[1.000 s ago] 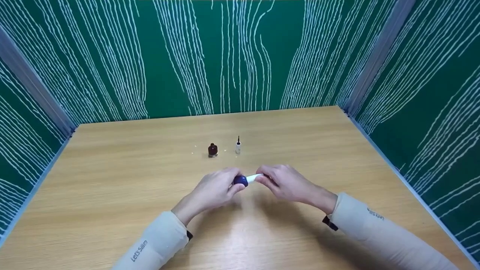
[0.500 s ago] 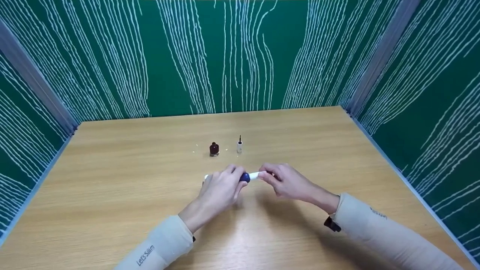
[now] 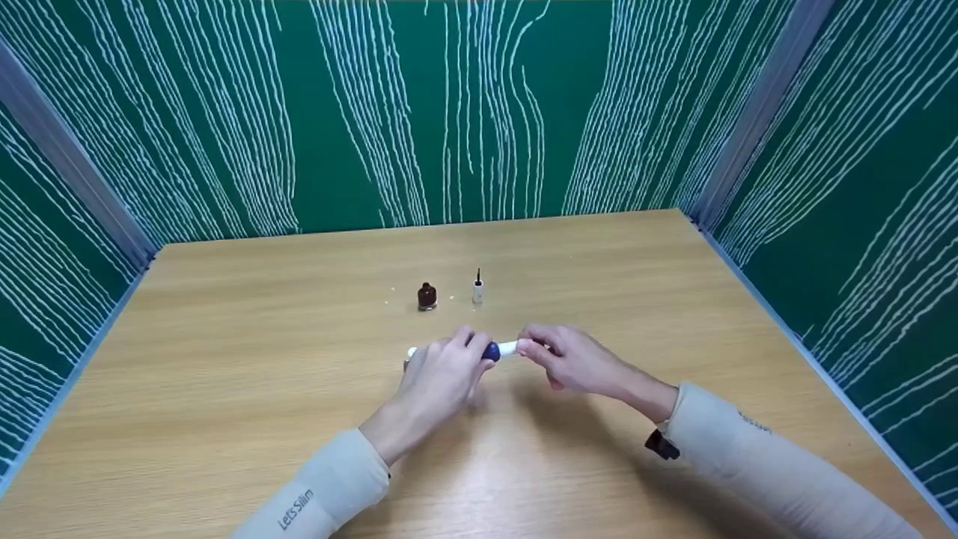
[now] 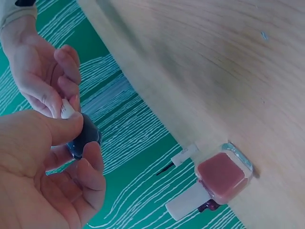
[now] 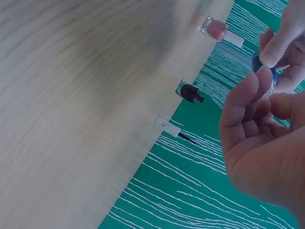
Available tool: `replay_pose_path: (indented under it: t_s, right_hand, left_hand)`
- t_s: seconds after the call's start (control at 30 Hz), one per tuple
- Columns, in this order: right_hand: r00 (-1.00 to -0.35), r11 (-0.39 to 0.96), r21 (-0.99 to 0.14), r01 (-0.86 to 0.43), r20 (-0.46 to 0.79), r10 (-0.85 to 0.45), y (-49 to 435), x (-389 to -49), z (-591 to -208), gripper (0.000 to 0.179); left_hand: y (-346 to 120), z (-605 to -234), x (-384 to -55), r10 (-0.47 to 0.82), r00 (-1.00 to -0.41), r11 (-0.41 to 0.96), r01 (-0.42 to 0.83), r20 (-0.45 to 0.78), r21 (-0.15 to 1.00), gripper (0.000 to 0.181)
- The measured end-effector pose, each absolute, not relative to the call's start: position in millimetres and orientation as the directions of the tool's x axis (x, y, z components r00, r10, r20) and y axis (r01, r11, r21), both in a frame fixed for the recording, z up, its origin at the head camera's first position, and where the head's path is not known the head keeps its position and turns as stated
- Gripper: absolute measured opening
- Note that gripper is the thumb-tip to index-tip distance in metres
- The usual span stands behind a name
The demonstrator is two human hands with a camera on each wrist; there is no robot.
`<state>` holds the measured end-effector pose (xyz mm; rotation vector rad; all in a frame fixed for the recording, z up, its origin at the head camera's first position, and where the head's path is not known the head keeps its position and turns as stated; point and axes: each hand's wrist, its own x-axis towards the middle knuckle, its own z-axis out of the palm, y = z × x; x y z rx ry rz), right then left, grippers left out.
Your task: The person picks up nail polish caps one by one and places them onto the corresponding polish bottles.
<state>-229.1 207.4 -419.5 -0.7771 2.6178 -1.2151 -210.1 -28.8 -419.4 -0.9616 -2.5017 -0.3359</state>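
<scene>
Near the table's middle, my left hand (image 3: 440, 374) grips a dark blue nail polish bottle (image 3: 491, 352) lying sideways. From the other side my right hand (image 3: 572, 359) pinches the white cap (image 3: 508, 349) on its neck. In the left wrist view, thumb and fingers surround the blue bottle (image 4: 88, 136), and the cap (image 4: 67, 109) points to the right hand (image 4: 45, 71). A pink nail polish bottle (image 4: 221, 176) with a white cap stands beyond the left hand. The head view shows only bits of it, its cap (image 3: 412, 352) among them.
Farther back stands an uncapped dark red nail polish bottle (image 3: 426, 296). Right of it, a white cap (image 3: 477, 292) stands with its black brush upward. Small pale specks (image 3: 451, 298) lie around them on the wooden table (image 3: 299, 314). Green walls (image 3: 344, 187) with white lines enclose the back and sides.
My left hand has shifted slightly right and turned further over the blue bottle. The pink bottle's white cap has come into view at its left. My right hand keeps its pinch.
</scene>
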Motion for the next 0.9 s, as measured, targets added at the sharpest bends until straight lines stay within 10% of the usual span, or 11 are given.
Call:
replay_pose_path:
  t_s: [0.47,0.9]
  right_hand:
    - [-0.864,0.608,-0.685,-0.401,0.062,-0.500,201,-226,-416,0.029]
    - [-0.851,0.592,-0.695,-0.408,0.056,-0.521,199,-231,-413,0.032]
  left_hand:
    - [-41,-412,-219,0.566,-0.782,0.653,0.619,0.262,0.437,0.025]
    - [-37,-416,-215,0.561,-0.764,0.666,0.645,0.319,0.376,0.028]
